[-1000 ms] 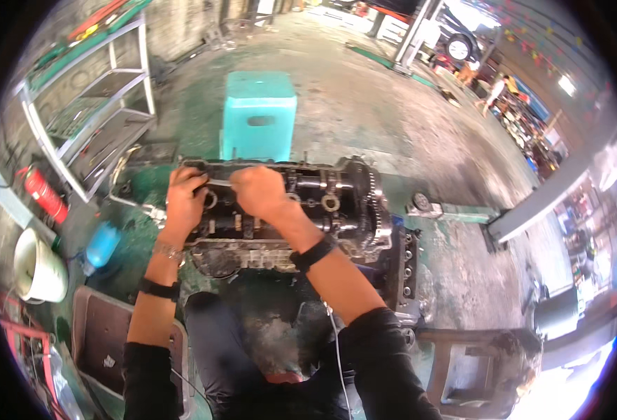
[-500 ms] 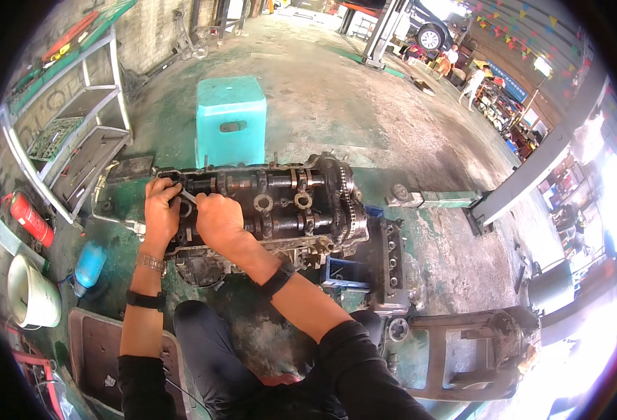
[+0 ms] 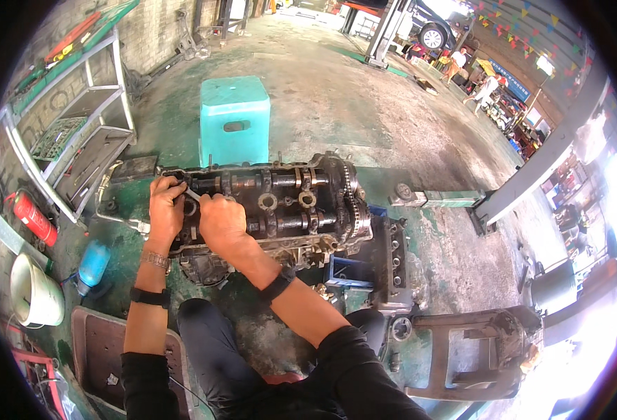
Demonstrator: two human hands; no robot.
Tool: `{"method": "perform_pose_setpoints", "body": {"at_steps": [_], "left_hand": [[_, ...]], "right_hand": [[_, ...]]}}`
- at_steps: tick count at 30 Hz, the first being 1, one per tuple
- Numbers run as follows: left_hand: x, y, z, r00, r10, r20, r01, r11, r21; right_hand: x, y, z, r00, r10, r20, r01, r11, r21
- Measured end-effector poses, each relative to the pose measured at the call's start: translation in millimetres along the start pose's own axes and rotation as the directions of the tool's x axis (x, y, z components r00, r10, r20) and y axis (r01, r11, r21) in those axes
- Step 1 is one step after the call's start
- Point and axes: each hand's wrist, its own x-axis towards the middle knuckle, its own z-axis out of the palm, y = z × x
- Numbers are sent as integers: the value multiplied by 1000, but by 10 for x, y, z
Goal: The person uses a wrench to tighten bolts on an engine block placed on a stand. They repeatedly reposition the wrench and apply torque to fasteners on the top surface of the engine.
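Observation:
A greasy engine lies before me, its top uncovered. Its camshafts run left to right, with a timing chain at the right end. My right hand is closed around a slim metal wrench over the engine's left end. My left hand is closed with its fingertips at the wrench's far end, over the engine's left edge. The fitting under those fingers is hidden.
A turquoise stool stands behind the engine. At left are a tool cart, fire extinguisher, blue bottle, bucket and brown tray. A valve cover and oil pan lie right, near a lift arm.
The whole view has shifted slightly, so the scene sits a little further right and lower. Both hands keep their grip at the engine's left end, with hardly any movement against it.

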Motion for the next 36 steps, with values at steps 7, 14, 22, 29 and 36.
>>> {"method": "perform_pose_setpoints", "body": {"at_steps": [7,14,22,29,36], "left_hand": [[3,-33,39,998,32,-49,-32,999,9],[19,-27,47,998,-13,-57,11,999,-36],[-10,33,-48,998,64,-11,-63,996,68],[-41,121,-85,1000,-21,-5,21,999,24],[-28,142,-82,1000,-24,19,23,997,71]], "right_hand": [[-9,-44,21,998,50,-29,-51,999,-5],[-1,-89,31,994,97,-48,-97,995,-6],[8,46,-99,998,-53,44,55,998,-42],[333,207,-336,996,-63,-58,68,993,92],[573,413,-334,990,-136,26,132,985,115]]}}
